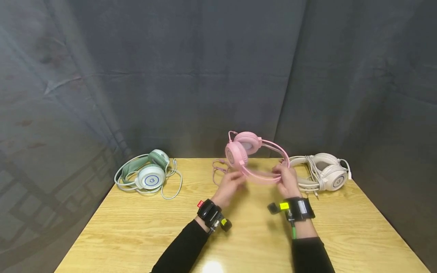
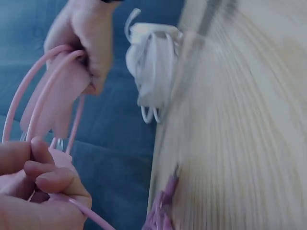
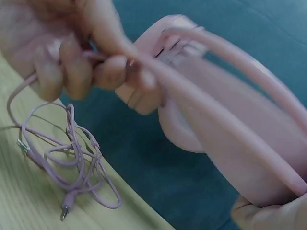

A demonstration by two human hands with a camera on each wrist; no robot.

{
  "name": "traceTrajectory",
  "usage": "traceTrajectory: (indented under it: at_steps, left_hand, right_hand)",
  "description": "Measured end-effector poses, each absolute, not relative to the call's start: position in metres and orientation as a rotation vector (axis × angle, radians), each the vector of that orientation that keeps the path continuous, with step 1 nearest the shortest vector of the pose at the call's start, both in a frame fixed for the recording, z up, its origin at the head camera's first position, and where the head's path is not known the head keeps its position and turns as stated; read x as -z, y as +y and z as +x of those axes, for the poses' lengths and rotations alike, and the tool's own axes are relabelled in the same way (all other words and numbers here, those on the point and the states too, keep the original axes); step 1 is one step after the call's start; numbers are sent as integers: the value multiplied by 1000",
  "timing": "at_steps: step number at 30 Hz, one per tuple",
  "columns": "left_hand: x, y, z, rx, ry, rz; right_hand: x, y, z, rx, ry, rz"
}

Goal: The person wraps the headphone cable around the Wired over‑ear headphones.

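Note:
Pink over-ear headphones (image 1: 237,153) are held up above the back of the table, ear cups to the left and headband to the right. My right hand (image 1: 288,178) grips the top of the headband, seen also in the left wrist view (image 2: 91,38). With its fingers curled, my left hand (image 1: 229,188) pinches the headband tube near the closer ear cup. In the right wrist view, the left hand (image 3: 91,52) also has the pink cable (image 3: 79,158) running through its fingers. The cable's tangled loops and plug lie on the table below.
Green-and-white headphones (image 1: 151,177) with a loose white cable lie at the back left. White headphones (image 1: 336,178) with their cable wound round them lie at the back right, close to my right hand. Grey curtains (image 1: 191,76) rise behind the wooden table (image 1: 136,235).

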State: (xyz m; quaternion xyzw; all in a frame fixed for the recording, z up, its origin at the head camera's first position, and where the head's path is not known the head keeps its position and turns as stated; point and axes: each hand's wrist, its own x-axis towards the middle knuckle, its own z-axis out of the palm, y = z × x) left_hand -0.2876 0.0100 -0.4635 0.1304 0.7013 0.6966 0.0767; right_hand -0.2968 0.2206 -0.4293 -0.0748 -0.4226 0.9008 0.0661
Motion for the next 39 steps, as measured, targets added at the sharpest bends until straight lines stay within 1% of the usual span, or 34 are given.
traceTrajectory:
  at_steps: [5, 8, 12, 16, 22, 26, 29, 34, 39]
  left_hand:
    - [468, 8, -288, -2027, 2279, 363]
    - [464, 6, -288, -1869, 2483, 491]
    - [453, 1, -287, -1598, 2706, 662]
    - [449, -4, -285, -1455, 2772, 727]
    - [444, -11, -284, -1237, 2892, 843]
    - [438, -14, -281, -1123, 2942, 931]
    - [434, -16, -278, -1083, 2977, 985]
    - [435, -17, -274, -1114, 2994, 979]
    - [435, -14, -272, -1034, 3047, 1062]
  right_hand:
    - [427, 218, -295, -2780, -1364, -191]
    - [425, 217, -294, -2779, -1323, -249]
    - [423, 212, -294, -2573, -1342, -376]
    - [428, 209, -296, -2364, -1420, -472]
    - [434, 207, -297, -2247, -1526, -480]
    - [432, 209, -296, -2402, -1465, -423]
    - [430, 215, -295, -2658, -1322, -325]
    - [428, 229, -292, -3038, -1229, -130]
    - [429, 232, -291, -3099, -1135, -152]
